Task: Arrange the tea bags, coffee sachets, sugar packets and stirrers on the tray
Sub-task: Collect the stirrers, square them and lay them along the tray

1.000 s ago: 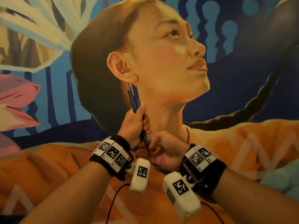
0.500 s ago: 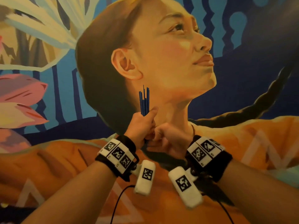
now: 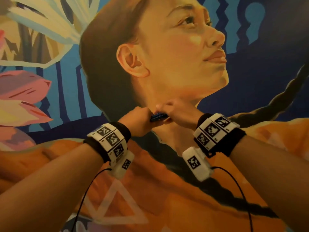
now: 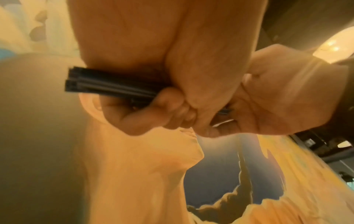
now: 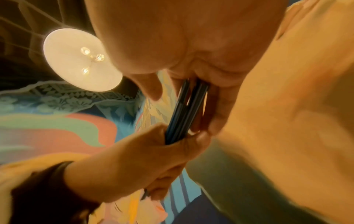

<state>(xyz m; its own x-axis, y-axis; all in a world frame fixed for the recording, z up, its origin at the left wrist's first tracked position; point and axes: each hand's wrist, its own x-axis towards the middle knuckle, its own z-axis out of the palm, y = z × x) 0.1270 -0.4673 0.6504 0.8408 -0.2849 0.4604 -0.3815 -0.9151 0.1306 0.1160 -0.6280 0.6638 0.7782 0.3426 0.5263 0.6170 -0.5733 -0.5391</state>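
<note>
I see both hands raised in front of a painted mural (image 3: 50,91), meeting at about 12 o'clock from the wrists in the head view. My left hand (image 3: 138,122) has its grip closed around a small bundle of dark blue stirrers (image 3: 158,117), fingers curled round the sticks. My right hand (image 3: 181,113) has its grip narrow on the other end of the same bundle, thumb and fingers pinching it. The stirrers lie roughly level between the two hands, the left hand at their 9 o'clock end and the right hand at their 3 o'clock end. In the left wrist view the stirrers (image 4: 113,84) stick out of the left hand (image 4: 153,106) toward 9 o'clock, their cut ends lined up together, while the right hand (image 4: 277,94) closes in from 3 o'clock. In the right wrist view the stirrers (image 5: 184,112) run from the right hand (image 5: 201,63) at 12 o'clock down into the left hand (image 5: 149,157) at 7 o'clock, and a round ceiling lamp (image 5: 76,60) glows at 10 o'clock. Each wrist carries a black band with white marker blocks (image 3: 110,139). I cannot see the tray from here.
</note>
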